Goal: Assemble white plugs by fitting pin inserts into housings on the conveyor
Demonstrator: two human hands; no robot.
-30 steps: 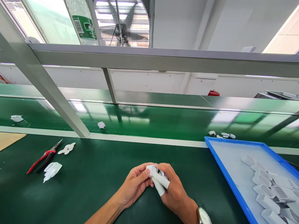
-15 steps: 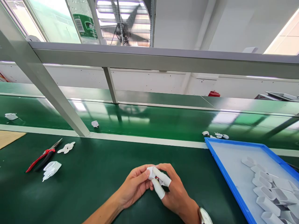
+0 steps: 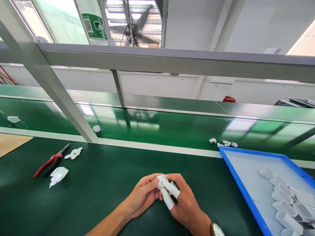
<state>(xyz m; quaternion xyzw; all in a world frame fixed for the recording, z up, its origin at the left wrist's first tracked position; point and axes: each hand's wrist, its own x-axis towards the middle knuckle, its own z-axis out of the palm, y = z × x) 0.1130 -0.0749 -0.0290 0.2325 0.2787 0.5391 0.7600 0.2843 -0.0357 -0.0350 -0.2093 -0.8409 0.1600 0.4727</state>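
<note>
My left hand (image 3: 145, 191) pinches a small white plastic part (image 3: 161, 181) between thumb and fingers, low in the middle of the view. From the other side my right hand (image 3: 183, 198) grips the same part. White finger cots (image 3: 167, 198) cover its thumb and one finger, and they hide much of the part. A watch (image 3: 217, 229) sits on the right wrist. Both hands are just above the dark green table (image 3: 110, 177).
Red-and-black pliers (image 3: 50, 162) lie at left beside flat white pieces (image 3: 73, 153) and a white part (image 3: 58, 175). At right, a blue-rimmed tray (image 3: 242, 193) holds several white shells (image 3: 283, 196). Behind, small white parts (image 3: 96, 128) lie on a shiny green belt (image 3: 167, 127). A slanted metal post (image 3: 61, 95) stands at left.
The view has shifted slightly, moving the table things rightward in the picture. Against the post and tray, the parts on the green belt have moved left. A red spot by the held part is now hidden.
</note>
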